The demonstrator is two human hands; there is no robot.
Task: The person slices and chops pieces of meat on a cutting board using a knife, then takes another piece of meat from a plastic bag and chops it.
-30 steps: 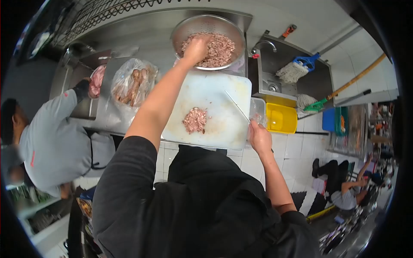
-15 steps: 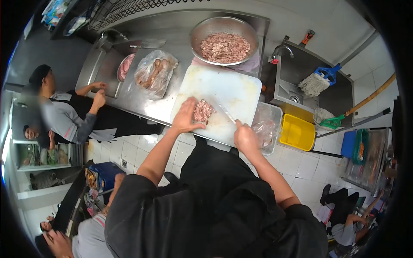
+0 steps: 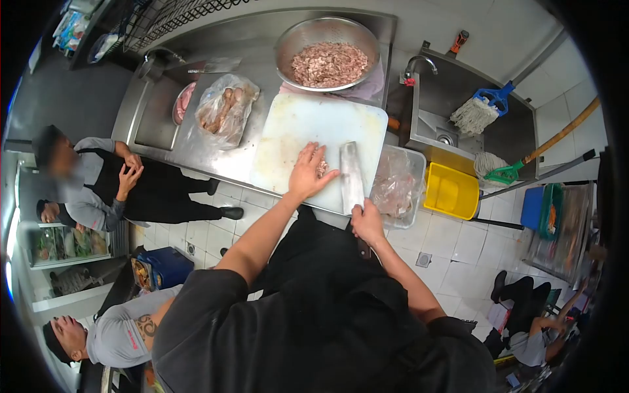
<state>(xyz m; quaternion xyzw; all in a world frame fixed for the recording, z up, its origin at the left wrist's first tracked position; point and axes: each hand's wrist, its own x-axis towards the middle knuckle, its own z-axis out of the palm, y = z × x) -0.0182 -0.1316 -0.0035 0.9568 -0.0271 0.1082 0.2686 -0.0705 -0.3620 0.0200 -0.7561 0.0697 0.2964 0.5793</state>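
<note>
My left hand (image 3: 309, 175) lies over a small heap of chopped meat (image 3: 322, 168), fingers stretched out and thumb apart, hiding most of the heap. Closed around the handle of a cleaver (image 3: 352, 171) is my right hand (image 3: 368, 224). The broad blade lies to the right of the meat, over the white cutting board (image 3: 282, 124); whether it touches the board I cannot tell. Behind the board, a perforated metal bowl (image 3: 284, 62) holds a large amount of chopped meat (image 3: 329, 64).
Left of the board, a plastic bag of meat (image 3: 226, 111) rests on the steel counter (image 3: 187, 145). A clear tub (image 3: 416, 196) with bagged contents and a yellow bucket (image 3: 452, 192) are at right, near a sink with mops (image 3: 476, 121). A co-worker (image 3: 98, 177) stands at left.
My left hand has moved right, over the chopped meat. The cleaver has turned so its broad face shows, and my right hand has come nearer my body. The co-worker at left has brought both hands together.
</note>
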